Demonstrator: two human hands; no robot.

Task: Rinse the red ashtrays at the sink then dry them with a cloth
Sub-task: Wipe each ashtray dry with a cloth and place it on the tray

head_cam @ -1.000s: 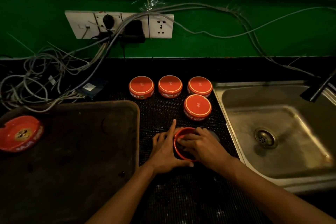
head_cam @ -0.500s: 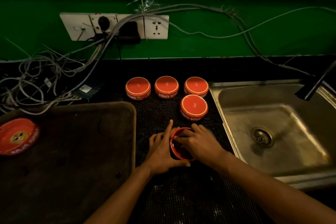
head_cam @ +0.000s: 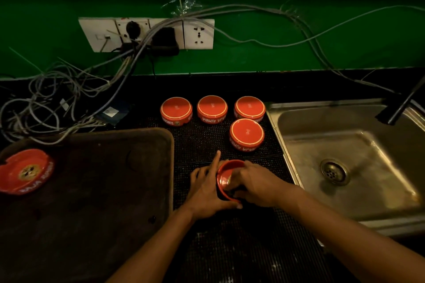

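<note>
Both hands work one red ashtray (head_cam: pixel 226 179) on the counter (head_cam: pixel 207 145) mat: our left hand (head_cam: pixel 205 190) cups its wall, our right hand (head_cam: pixel 257 185) reaches inside. Hard, glossy, probably breakable and slippery wet, so we hold the rim.

Dim, warm light from above; the sink (head_cam: pixel 345 163) gleams softly, the tray (head_cam: pixel 92 190) sits in shadow, and straight edges bow near the corners.

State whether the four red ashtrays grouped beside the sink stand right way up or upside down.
Upside down. Each of the four ashtrays shows a flat ringed base on top, and the lettering on their sides reads inverted.
</note>
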